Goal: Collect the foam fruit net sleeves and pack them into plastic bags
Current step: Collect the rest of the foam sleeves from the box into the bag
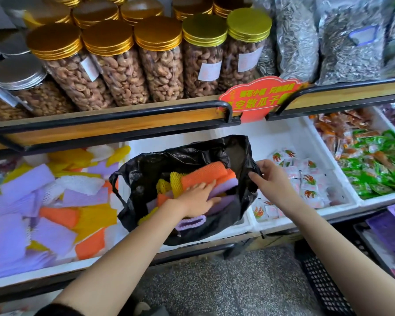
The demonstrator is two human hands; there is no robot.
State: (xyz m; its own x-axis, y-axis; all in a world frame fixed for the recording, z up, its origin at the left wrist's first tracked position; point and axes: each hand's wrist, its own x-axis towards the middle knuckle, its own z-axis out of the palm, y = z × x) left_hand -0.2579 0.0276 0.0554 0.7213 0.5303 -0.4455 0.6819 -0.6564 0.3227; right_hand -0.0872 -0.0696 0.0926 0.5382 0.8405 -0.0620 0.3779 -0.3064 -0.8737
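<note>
Foam net sleeves (43, 201), purple, orange, yellow and white, lie loose in the white bin (55, 271) left of the black bag (146, 163). Inside the bag sit stacked sleeves (205, 173), orange over purple, and the left hand (198, 197) presses on them with flat, straight fingers, gripping nothing. At the bag's right edge the right hand (269, 176) pinches the plastic rim. Right of the bag lie white packets (306, 181), then green packets (374, 172). Above the bag a shelf (100, 127) carries gold-lidded jars (123, 71) of nuts and a red sign (260, 96); below it is speckled floor (214, 281)
</note>
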